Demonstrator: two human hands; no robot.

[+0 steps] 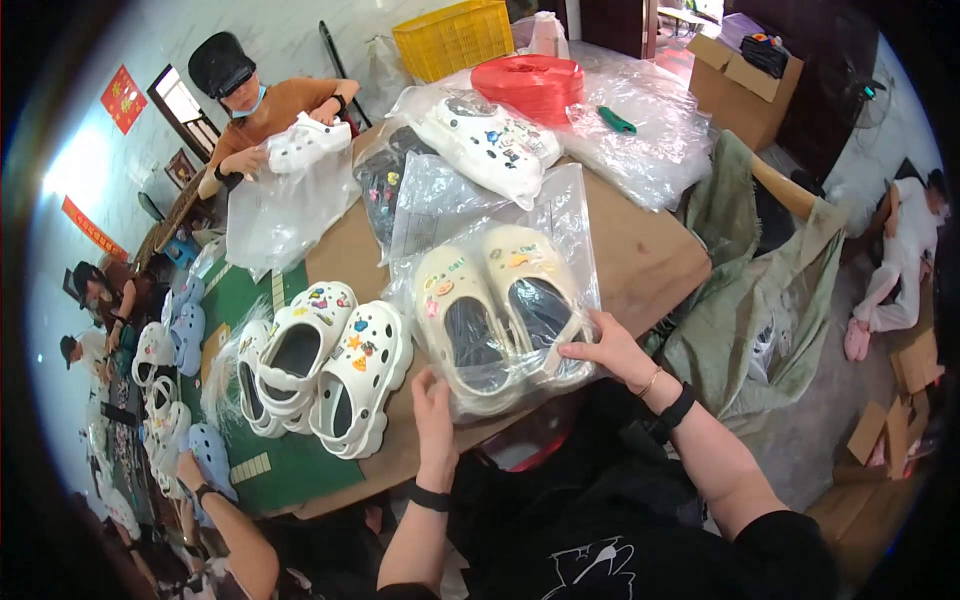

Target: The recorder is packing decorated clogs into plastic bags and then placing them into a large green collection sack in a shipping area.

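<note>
Two clogs: a cream pair (497, 305) sealed in a clear bag (560, 215), lying on the table (650, 255) straight ahead of us, at the centre of the view.
Left hand: our left hand (435, 415) sits at 7 o'clock from the pair, fingers held together and laid flat against the bag's near edge, thumb on top.
Right hand: our right hand (610, 350) is at 4 o'clock from the pair, fingers pinching the bag's lower right corner over one clog's heel.
Wrists: we wear a black band (430, 497) on the left and a black band (678, 408) with a thin bracelet on the right.
Loose clogs: white ones (330, 365) with coloured charms, unbagged, at 9 o'clock, just beside the bagged pair, partly on a green mat (300, 465).
Bagged stack: more bagged clogs (485, 140) at 12 o'clock, touching our bag's far end.
Red roll: a roll (528, 80) beyond the stack, at 12 o'clock.
Crate: a yellow crate (452, 38) at 11 o'clock, at the far edge.
Co-worker: a person (270, 110) in an orange top at 10 o'clock, holding a white clog (305, 143) above a clear bag.
Sack: a green sack (770, 290) at 3 o'clock, hanging off the table's side.
Boxes: cardboard boxes (735, 85) at 1 o'clock.
Floor pile: pale blue and white clogs (175, 340) well apart, at 9 o'clock.
</note>
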